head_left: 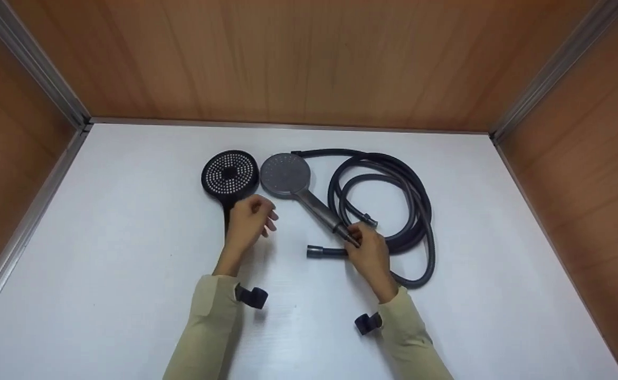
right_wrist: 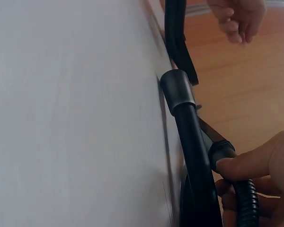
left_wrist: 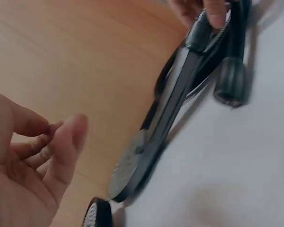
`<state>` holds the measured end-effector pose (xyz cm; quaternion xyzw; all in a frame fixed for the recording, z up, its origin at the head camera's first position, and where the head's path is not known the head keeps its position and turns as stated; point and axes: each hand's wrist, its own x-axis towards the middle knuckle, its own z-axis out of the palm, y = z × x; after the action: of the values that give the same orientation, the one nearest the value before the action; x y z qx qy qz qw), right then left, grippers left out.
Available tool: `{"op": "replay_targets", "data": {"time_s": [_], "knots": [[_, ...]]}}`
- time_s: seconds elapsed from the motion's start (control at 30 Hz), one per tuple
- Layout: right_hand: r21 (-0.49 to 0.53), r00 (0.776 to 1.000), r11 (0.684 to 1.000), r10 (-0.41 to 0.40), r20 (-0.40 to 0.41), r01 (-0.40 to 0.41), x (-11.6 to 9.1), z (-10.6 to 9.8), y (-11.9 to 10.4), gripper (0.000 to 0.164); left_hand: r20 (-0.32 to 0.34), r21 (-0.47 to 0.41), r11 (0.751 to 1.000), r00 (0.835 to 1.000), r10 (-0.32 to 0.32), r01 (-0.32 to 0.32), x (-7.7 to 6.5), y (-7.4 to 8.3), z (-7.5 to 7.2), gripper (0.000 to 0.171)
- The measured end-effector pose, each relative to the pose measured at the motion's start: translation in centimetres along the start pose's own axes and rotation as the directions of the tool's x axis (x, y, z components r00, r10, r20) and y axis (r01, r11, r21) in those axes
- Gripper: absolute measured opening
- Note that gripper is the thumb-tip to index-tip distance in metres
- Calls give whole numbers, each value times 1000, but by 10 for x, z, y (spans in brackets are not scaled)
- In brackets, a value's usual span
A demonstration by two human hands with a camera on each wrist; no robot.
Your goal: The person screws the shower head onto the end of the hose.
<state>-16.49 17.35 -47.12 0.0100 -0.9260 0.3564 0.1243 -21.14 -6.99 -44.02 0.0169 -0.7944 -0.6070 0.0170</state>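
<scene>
My right hand (head_left: 369,253) pinches a ribbed shower hose (right_wrist: 247,203) at the connector below the handle of the grey hand shower (head_left: 286,175). That shower lies with its round face up, its handle slanting down to the right. My left hand (head_left: 248,221) hovers over the handle of a black hand shower (head_left: 229,177), fingers loosely curled and holding nothing. The hand hides part of this handle. The two round heads lie side by side. Beneath the right hand, a dark hose end (head_left: 315,252) with a wide collar points left.
Coiled dark hose (head_left: 427,211) lies on the white table (head_left: 103,237) to the right. One narrow hose fitting (head_left: 370,220) sits inside the coil. Wooden panels (head_left: 309,63) with metal edging close off the back and both sides.
</scene>
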Motion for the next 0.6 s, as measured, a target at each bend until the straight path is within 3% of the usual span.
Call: {"op": "replay_targets", "data": {"time_s": [0.07, 0.1, 0.17, 0.23, 0.33, 0.4, 0.5, 0.6], "knots": [[-25, 1000, 1000, -17, -17, 17, -4, 0, -2, 22, -128, 80, 996, 991, 48, -38, -2, -4, -13, 17], [-38, 999, 999, -27, -21, 26, -6, 1, -3, 23, -196, 126, 991, 978, 66, -42, -3, -7, -19, 16], [-52, 999, 998, -45, -26, 43, -9, 4, -2, 24, -301, 213, 977, 951, 73, -7, -3, -16, -30, 15], [-57, 996, 996, -72, -46, 69, -13, 9, -5, 26, -350, 256, 965, 936, 41, 53, -3, -25, -40, 16], [-48, 981, 984, -176, -83, 173, -17, 18, -11, 25, -337, 271, 951, 940, -53, 151, -4, -36, -51, 28], [-37, 960, 962, -274, -65, 272, -20, 22, -17, 25, -302, 266, 942, 946, -119, 204, -4, -41, -54, 40], [-49, 923, 922, -381, 50, 384, -23, 29, -25, 28, -235, 258, 929, 950, -207, 266, -2, -45, -54, 54], [-113, 921, 919, -360, 148, 377, -26, 33, -31, 33, -173, 274, 907, 944, -280, 319, -1, -47, -50, 58]]}}
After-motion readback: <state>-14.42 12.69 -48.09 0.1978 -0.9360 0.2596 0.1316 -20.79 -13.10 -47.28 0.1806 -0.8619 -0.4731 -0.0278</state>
